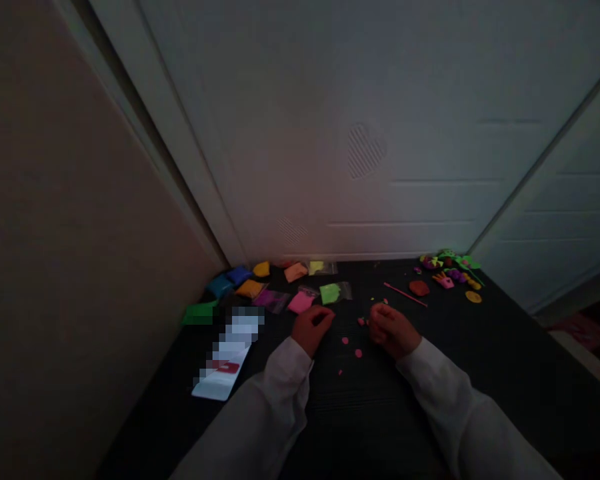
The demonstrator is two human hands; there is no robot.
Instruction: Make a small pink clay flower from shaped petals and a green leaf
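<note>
The scene is dim. My left hand [311, 328] rests on the dark mat [370, 400] with its fingers curled, just below a pink clay packet [301, 302]. My right hand [391, 329] lies to its right, fingers curled in a pinch; whatever they hold is too small to make out. Small pink clay bits [353, 347] lie on the mat between both hands. Both arms wear white sleeves.
Several coloured clay packets [280, 283] lie at the back left, a green one [334, 292] near my left hand. A thin pink stick [405, 294], a red piece [419, 288] and small clay figures [450, 270] sit back right. A white packet [227, 363] lies left. White doors stand behind.
</note>
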